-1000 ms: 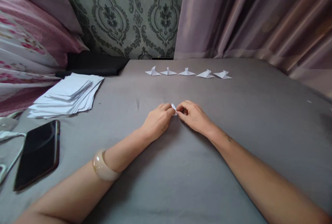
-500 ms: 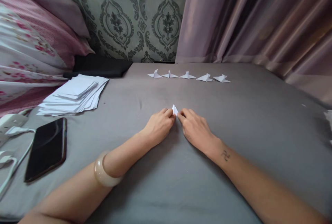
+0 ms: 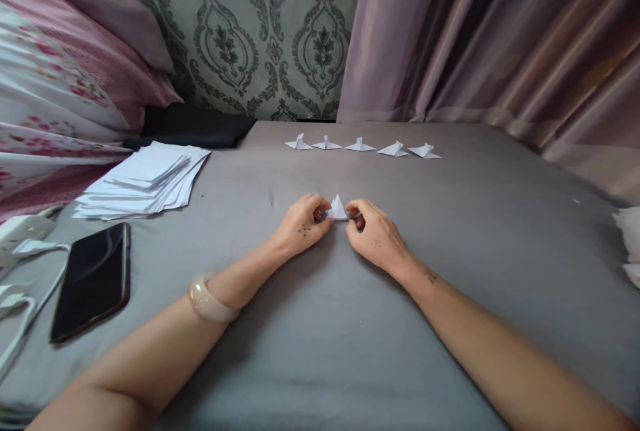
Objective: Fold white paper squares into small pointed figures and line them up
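Between my hands, at the middle of the grey cloth, is a small piece of folded white paper (image 3: 338, 208) with pointed, triangular flaps standing up. My left hand (image 3: 306, 221) pinches its left edge between thumb and fingers. My right hand (image 3: 374, 228) has thumb and fingers curled closed at the right edge of the same paper. Farther back, several finished-looking folded paper figures (image 3: 360, 144) with wide wings stand in a row.
A stack of white paper sheets (image 3: 145, 181) lies at the left, before a folded black cloth (image 3: 195, 126). Nearer me are a phone (image 3: 93, 281) and a white power strip (image 3: 23, 234) with cables. Curtains (image 3: 400, 38) hang behind, and crumpled white material (image 3: 629, 241) sits at the right edge.
Both hands have rolled so their backs and thumbs show more, and have lifted slightly. More of the folded paper is visible between them, its flaps now broader.
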The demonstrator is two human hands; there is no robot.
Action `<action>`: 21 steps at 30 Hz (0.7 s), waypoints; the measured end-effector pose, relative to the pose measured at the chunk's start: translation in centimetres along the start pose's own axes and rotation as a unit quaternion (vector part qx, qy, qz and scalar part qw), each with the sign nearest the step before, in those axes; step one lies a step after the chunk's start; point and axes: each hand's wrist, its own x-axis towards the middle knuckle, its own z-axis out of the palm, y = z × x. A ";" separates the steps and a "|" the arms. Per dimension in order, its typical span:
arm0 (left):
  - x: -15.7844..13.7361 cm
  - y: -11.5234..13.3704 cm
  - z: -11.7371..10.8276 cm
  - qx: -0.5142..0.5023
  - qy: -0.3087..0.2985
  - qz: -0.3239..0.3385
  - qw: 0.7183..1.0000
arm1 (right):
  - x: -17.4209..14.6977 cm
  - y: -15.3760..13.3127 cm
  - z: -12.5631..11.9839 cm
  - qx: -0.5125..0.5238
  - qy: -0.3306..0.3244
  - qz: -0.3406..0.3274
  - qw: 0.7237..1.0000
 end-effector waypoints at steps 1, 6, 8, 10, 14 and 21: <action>0.0 -0.1 0.0 -0.003 -0.005 0.008 1.000 | 0.0 0.0 0.0 0.007 -0.002 0.000 1.000; 0.0 -0.3 -0.1 0.006 -0.032 0.028 0.999 | -0.1 0.0 0.0 0.015 -0.009 -0.007 1.000; 0.0 -0.1 -0.2 0.007 -0.049 0.032 0.998 | -0.2 -0.1 -0.1 0.010 -0.022 -0.010 1.000; 0.0 0.3 -0.4 0.007 -0.059 0.027 0.998 | -0.2 -0.2 -0.1 0.002 -0.029 -0.011 1.000; -0.1 0.5 -0.5 0.011 -0.037 0.002 0.999 | -0.3 -0.3 -0.2 -0.010 -0.034 -0.012 0.999; 0.1 -0.3 0.2 0.014 -0.053 0.073 0.996 | -0.2 0.0 -0.1 -0.014 -0.026 0.011 1.000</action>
